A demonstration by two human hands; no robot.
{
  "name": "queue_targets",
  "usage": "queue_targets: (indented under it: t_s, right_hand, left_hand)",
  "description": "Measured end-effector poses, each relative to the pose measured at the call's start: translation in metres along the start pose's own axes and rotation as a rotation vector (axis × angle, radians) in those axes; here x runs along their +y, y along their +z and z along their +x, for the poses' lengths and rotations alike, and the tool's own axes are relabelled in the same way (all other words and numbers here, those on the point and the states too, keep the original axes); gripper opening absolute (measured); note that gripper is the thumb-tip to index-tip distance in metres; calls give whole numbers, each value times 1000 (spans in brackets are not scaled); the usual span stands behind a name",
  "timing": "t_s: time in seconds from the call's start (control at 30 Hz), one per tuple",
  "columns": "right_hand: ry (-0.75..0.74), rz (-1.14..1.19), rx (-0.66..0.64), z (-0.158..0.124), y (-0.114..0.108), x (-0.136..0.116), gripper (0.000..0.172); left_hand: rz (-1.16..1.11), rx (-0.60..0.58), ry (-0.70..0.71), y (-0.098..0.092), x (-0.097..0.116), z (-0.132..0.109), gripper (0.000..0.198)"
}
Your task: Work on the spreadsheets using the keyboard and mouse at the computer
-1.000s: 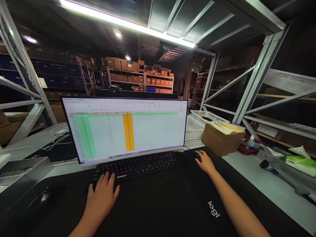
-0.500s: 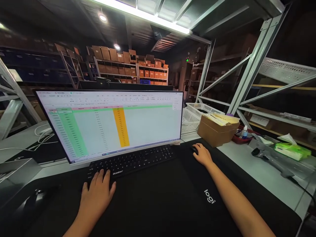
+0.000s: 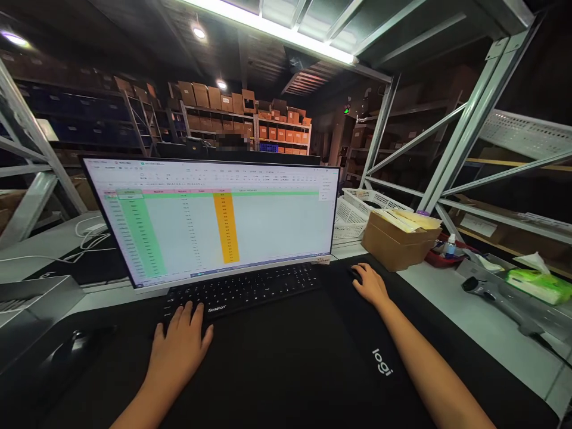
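Observation:
My left hand rests with fingers spread over the left end of a black keyboard. Its fingertips touch the lower left keys. Over on the right, my right hand is curled on a black computer mouse, most of which the fingers cover. Both lie on a large black desk mat with a white "logi" mark. Behind the keyboard stands a wide monitor. Its screen shows a spreadsheet with green and orange columns and a pink header row.
Right of the monitor sit white plastic baskets and a cardboard box with papers on top. Farther right are a barcode scanner and a tissue pack. A metal tray stands at left, near white cables.
The view has shifted slightly left, so the scene sits a little farther right. My hands stay on the keyboard and the mouse; the spreadsheet looks the same.

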State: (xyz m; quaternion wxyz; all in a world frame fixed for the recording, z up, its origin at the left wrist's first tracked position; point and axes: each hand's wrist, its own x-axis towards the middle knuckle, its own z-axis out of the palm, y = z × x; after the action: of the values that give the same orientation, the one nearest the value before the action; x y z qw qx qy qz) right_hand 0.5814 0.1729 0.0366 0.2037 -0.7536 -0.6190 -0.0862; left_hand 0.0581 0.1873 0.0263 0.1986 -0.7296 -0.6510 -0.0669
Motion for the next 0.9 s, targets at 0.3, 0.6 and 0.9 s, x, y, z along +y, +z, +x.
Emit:
queue_targets:
  t_s: [0.3,0.6,0.9]
  right_hand:
    - [10,-23,-2,0,0,-1,47]
    - [14,-15,-13,1,1,0,48]
    - [3,41,-4,3,4,1,51]
  left_hand:
    - [-34,17,-1,2,0,0,61]
    - [-49,69,12,10,-2,0,61]
    - [-10,27,-3,8,-1,1,61]
